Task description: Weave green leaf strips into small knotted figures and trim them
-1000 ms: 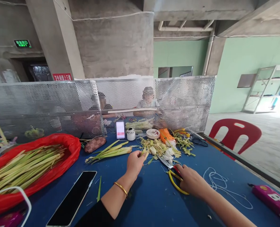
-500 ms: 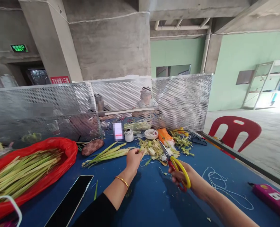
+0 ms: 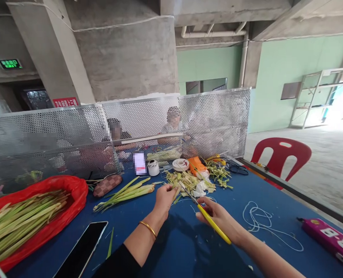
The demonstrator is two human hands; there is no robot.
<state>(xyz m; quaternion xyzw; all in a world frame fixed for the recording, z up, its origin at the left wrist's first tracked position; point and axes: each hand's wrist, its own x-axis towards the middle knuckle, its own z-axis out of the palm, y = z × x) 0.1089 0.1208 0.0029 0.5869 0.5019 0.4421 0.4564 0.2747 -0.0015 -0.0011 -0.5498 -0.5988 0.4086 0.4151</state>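
My left hand (image 3: 164, 197), with a gold bangle on the wrist, pinches a short pale plant stalk (image 3: 177, 189) over the middle of the blue table. My right hand (image 3: 213, 212) is closed around scissors (image 3: 213, 224) with yellow handles. Their blades point up and left, with the tips close to the stalk; whether they touch it I cannot tell. Behind both hands lies a heap of pale leaf trimmings (image 3: 185, 177). Left of my left hand rests a bundle of green stalks (image 3: 132, 191) on the table.
A red bag (image 3: 78, 189) of long stalks is at the left, near a dark phone (image 3: 83, 247). White string (image 3: 259, 220) and a purple box (image 3: 330, 235) lie at right. A perforated metal screen (image 3: 142, 116) stands behind, with people beyond it. A red chair (image 3: 281, 154) stands right.
The scissors have swung left, bringing their tips to the stalk in my left hand. Their handles have turned edge-on. The whole view has shifted slightly.
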